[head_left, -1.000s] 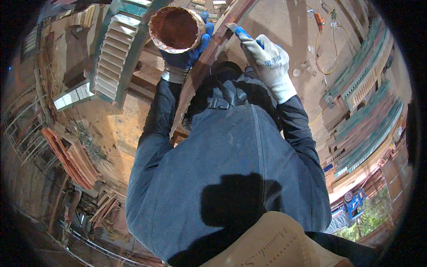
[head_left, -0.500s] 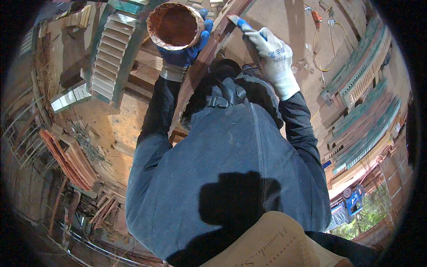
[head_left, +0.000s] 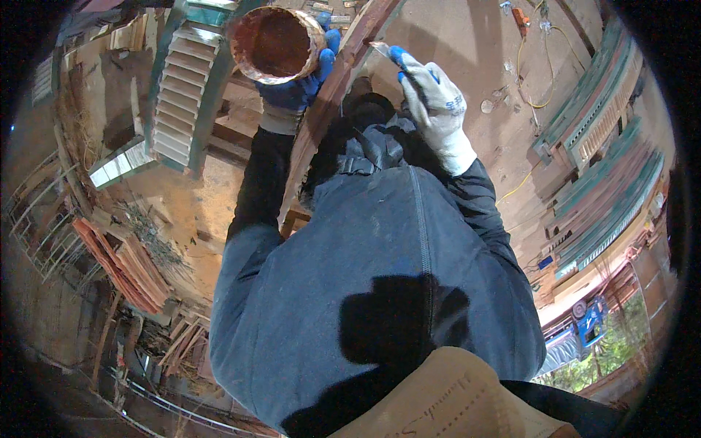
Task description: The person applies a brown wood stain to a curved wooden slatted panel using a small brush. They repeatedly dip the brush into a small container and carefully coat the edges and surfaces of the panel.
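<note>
Two items held: in the left grip (head_left: 290, 95), at 11 o'clock, a round pot (head_left: 318, 45), reddish-brown inside; pinched in the right grip (head_left: 439, 108), at 1 o'clock, a slim tool (head_left: 380, 49), tip just beside the wooden beam (head_left: 336, 93) at 12 o'clock, contact unclear. Farther out: louvred shutter (head_left: 179, 98) at 10 o'clock, stacked slats (head_left: 606, 197) at 3 o'clock.

A: "Which items were located at left?"
B: "A green-framed louvered panel (head_left: 180, 102); below it in view, stacked reddish planks (head_left: 120, 263)."
A: "At right?"
B: "A yellow cord (head_left: 538, 106) lay on the floor (head_left: 504, 142); stacked green boards (head_left: 610, 193) and a blue vehicle (head_left: 592, 323) were visible."
</note>
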Available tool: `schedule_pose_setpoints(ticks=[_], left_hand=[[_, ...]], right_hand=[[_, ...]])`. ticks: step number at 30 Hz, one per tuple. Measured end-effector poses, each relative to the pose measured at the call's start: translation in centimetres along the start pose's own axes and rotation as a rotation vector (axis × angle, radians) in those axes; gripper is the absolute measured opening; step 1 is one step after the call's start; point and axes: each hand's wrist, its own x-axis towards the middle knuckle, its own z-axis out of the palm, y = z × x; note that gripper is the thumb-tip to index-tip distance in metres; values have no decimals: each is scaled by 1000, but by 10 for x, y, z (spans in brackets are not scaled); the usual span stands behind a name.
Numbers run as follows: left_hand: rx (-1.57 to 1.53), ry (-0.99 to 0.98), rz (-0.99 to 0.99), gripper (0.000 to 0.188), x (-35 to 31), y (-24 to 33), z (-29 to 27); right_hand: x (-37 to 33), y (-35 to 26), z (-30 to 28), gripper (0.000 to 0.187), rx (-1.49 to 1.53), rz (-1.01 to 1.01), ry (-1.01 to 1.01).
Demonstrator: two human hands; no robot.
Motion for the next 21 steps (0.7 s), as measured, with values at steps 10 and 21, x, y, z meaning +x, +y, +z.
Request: schedule_pose_setpoints(ticks=[10, 21], left_hand=[[17, 0, 13, 82, 2, -4, 3], [754, 280, 318, 78, -5, -14, 6]], right_hand=[[10, 36, -23, 29, -65, -222, -27], [90, -70, -54, 24, 109, -209, -313]])
